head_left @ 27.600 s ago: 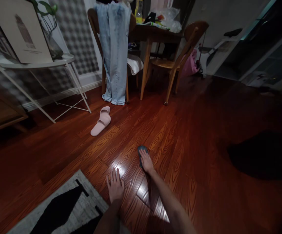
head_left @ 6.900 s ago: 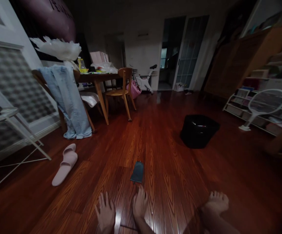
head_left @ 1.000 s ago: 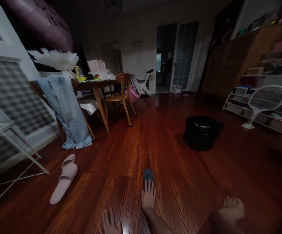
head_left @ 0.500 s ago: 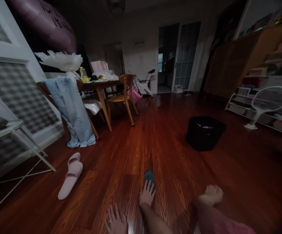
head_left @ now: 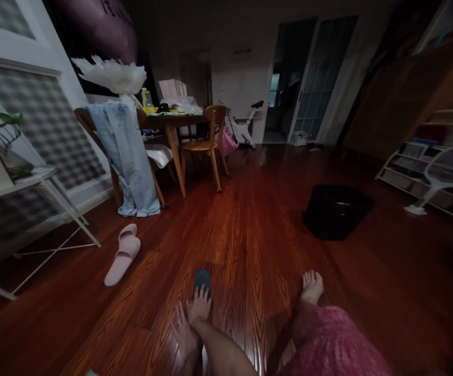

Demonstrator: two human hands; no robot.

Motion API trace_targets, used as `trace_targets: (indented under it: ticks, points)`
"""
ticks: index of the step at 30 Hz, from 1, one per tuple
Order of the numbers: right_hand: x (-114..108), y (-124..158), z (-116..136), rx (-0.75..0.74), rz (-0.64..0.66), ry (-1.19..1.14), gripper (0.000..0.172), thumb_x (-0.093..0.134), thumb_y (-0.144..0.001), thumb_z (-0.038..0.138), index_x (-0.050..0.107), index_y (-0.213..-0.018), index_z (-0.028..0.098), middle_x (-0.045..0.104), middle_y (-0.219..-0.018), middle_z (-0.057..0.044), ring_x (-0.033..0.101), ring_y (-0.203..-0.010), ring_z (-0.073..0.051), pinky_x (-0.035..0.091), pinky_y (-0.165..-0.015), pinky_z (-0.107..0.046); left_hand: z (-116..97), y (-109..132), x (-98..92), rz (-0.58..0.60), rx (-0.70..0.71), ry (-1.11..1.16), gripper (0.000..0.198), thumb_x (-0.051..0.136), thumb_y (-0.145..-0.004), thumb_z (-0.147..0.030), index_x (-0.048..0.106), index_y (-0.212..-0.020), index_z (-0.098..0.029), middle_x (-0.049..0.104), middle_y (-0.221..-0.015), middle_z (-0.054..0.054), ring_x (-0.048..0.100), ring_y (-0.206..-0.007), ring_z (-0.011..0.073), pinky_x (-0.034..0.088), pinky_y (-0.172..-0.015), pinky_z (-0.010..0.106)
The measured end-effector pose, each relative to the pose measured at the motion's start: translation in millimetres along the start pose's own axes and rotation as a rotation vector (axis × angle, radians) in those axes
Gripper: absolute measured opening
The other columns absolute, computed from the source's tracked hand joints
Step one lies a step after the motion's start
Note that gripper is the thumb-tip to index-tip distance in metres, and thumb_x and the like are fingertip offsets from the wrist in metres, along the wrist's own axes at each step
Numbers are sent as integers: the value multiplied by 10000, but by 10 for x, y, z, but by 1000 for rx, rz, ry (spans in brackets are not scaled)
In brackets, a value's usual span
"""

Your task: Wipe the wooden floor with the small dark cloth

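My right hand (head_left: 200, 307) lies flat with its fingers stretched out over the near part of a dark blue-green flat pad (head_left: 202, 277) on the floor. The pad has a rounded far end; its near end is hidden under my palm, and I cannot tell its kind. My left hand (head_left: 184, 330), with a ring on one finger, rests close against the left side of my right hand. Its fingers are stretched out, and nothing is in them. Both hands are low on the wooden floor (head_left: 245, 245).
A pink slipper (head_left: 122, 256) lies to the left, near a white metal stand (head_left: 54, 180). Jeans (head_left: 128, 156) hang over a chair by the table. A black bin (head_left: 334, 214) stands on the right. My bare foot (head_left: 312, 284) is planted ahead of my pink-clothed knee (head_left: 336, 339).
My right hand and the pad have shifted left, up against my left hand. The camera view has turned slightly left. My bare foot shows farther forward and more clearly.
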State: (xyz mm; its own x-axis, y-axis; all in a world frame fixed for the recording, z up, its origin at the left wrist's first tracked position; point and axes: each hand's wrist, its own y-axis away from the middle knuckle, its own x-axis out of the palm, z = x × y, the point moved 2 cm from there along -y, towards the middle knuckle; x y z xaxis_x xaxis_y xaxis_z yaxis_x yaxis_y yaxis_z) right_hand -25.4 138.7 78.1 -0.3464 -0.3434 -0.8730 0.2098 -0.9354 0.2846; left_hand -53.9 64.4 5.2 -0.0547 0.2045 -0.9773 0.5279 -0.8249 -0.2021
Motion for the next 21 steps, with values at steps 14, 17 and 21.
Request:
trace_targets:
  ticks: [14, 17, 21]
  points:
    - [-542, 75, -1156, -262, 106, 26, 737, 492, -893, 224, 362, -1609, 336, 242, -1716, -5, 241, -1586, -208, 231, -1277, -490, -67, -77, -214, -95, -74, 111, 624, 350, -927, -276, 463, -1538, -211, 553, -1564, 159, 468, -1481, 275, 287, -1255, 577]
    - [-647, 102, -1279, -211, 120, 42, 720, 519, -884, 232, 407, -1591, 319, 266, -1716, -19, 266, -1579, -212, 201, -1283, -484, -55, -62, -263, -46, -65, 108, 620, 316, -949, -285, 448, -1541, -155, 458, -1629, 193, 377, -1539, 283, 232, -1277, 577]
    - [-655, 137, -1324, -143, 76, 49, 617, 451, -944, 262, 464, -1561, 270, 312, -1707, -65, 310, -1561, -229, 236, -1264, -486, -23, -45, -231, 10, -50, 117, 629, 292, -966, -294, 387, -1569, -143, 381, -1670, 198, 302, -1574, 284, 177, -1291, 594]
